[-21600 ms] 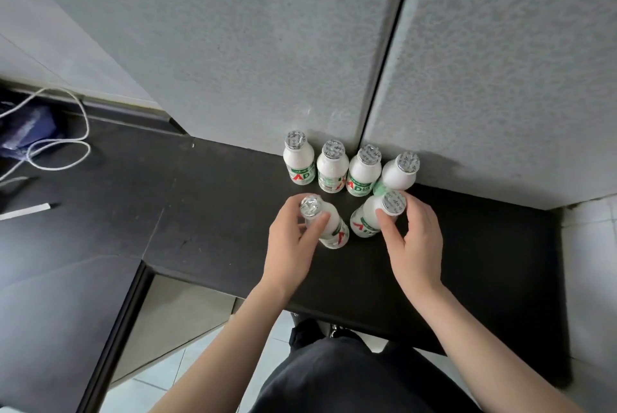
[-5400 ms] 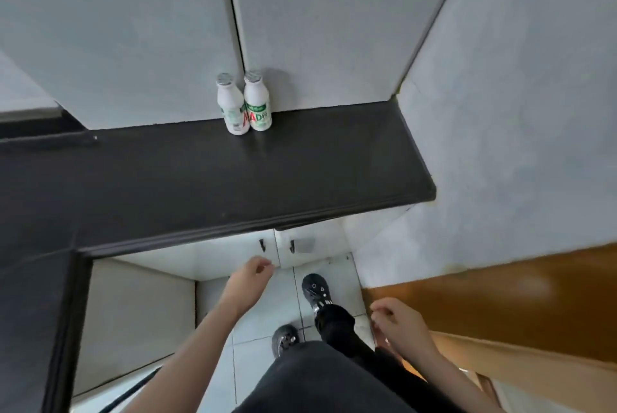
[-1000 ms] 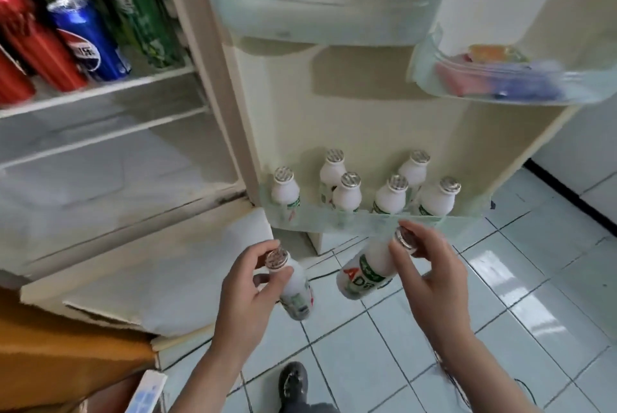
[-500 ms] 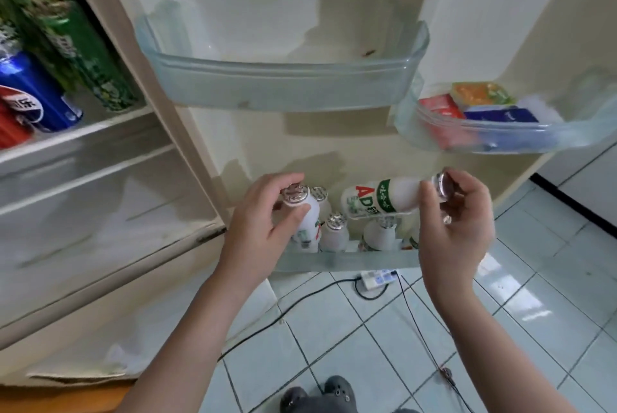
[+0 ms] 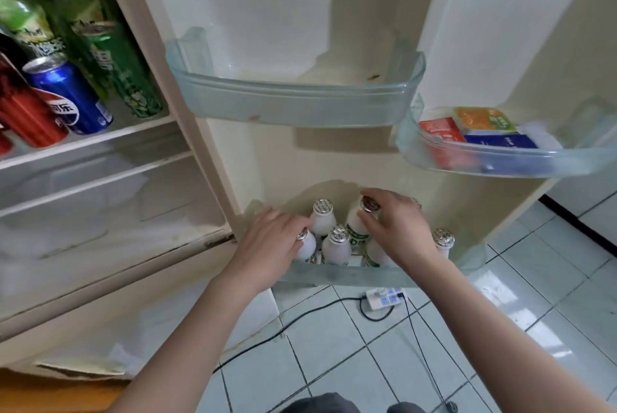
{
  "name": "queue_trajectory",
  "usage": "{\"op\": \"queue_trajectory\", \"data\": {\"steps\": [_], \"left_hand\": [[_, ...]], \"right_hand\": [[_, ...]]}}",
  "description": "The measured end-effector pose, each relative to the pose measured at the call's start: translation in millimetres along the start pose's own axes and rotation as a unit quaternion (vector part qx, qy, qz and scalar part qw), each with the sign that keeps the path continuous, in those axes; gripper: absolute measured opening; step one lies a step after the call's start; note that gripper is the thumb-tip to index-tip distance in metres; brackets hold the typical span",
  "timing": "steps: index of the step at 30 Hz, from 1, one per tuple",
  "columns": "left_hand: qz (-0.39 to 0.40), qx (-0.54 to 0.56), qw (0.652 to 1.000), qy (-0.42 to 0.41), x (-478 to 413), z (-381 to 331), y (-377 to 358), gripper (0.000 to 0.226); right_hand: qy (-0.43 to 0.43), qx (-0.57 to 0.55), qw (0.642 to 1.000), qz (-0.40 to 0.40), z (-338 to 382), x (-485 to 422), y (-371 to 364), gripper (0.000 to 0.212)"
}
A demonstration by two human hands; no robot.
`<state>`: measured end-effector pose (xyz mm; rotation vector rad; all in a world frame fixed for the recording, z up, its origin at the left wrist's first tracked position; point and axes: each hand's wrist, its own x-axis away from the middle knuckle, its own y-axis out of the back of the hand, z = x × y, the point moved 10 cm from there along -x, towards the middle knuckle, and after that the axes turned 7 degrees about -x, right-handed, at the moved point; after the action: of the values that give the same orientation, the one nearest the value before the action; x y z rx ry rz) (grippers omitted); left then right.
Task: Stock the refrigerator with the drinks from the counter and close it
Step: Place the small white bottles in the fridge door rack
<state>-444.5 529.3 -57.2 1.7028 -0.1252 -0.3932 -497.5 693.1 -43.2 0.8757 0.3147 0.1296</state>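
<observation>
The refrigerator stands open, its door (image 5: 500, 29) swung out ahead of me. Several small white drink bottles with foil caps stand in the lowest door bin (image 5: 350, 274). My left hand (image 5: 267, 242) grips one white bottle (image 5: 306, 247) at the bin's left end, upright and down among the others. My right hand (image 5: 397, 229) pinches the cap of a second white bottle (image 5: 359, 225) with a green label, holding it upright in the middle of the bin. Another capped bottle (image 5: 443, 240) stands free at the right end.
Cans and green bottles (image 5: 110, 69) fill a shelf inside the fridge at left. An empty middle door bin (image 5: 297, 102) hangs above my hands; a right bin (image 5: 494, 159) holds small packets. A power strip (image 5: 384, 297) and cables lie on the tiled floor below.
Both hands have dropped into the lowest door bin. The right-hand bottle, held sideways half a second ago, now stands upright among the others.
</observation>
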Motion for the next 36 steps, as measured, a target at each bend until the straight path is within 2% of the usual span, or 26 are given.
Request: {"op": "queue_trajectory", "data": {"steps": [6, 14, 17, 19, 21, 24, 26, 29, 31, 33, 36], "left_hand": [[0.013, 0.002, 1.0, -0.007, -5, 3, -18, 0.037], [-0.023, 0.093, 0.995, 0.01, -1, 10, -6, 0.037], [-0.083, 0.129, 0.988, 0.016, 7, 18, 19, 0.03], [-0.163, 0.149, 0.975, 0.003, 18, 21, 48, 0.024], [-0.285, 0.142, 0.948, 0.007, 35, 30, 83, 0.017], [-0.446, 0.107, 0.887, 0.051, 58, 53, 120, 0.017], [-0.471, 0.119, 0.869, 0.094, 55, 73, 127, 0.029], [-0.453, 0.128, 0.874, 0.121, 33, 91, 126, 0.059], [-0.457, 0.114, 0.873, 0.124, 22, 94, 127, 0.069], [-0.468, 0.086, 0.872, 0.114, 15, 94, 127, 0.069], [-0.489, 0.061, 0.867, 0.078, 10, 90, 124, 0.053]], "right_hand": [[-0.024, 0.034, 0.995, 0.086, -3, -3, -28, 0.032], [-0.043, 0.024, 0.997, 0.056, 2, 7, -28, 0.037], [-0.041, 0.01, 0.999, -0.009, 7, 11, -14, 0.039], [-0.025, 0.0, 0.998, -0.053, 15, 14, -4, 0.034], [-0.007, -0.008, 0.997, -0.072, 26, 16, 2, 0.027], [0.019, -0.012, 0.997, -0.072, 45, 17, 1, 0.023], [0.032, -0.014, 0.997, -0.064, 58, 18, -6, 0.023], [0.055, 0.007, 0.996, -0.065, 77, 20, -16, 0.024], [0.061, 0.02, 0.997, -0.051, 85, 19, -26, 0.026], [0.073, 0.042, 0.996, -0.026, 91, 17, -39, 0.029], [0.103, 0.077, 0.992, 0.019, 100, 13, -59, 0.033]]}}
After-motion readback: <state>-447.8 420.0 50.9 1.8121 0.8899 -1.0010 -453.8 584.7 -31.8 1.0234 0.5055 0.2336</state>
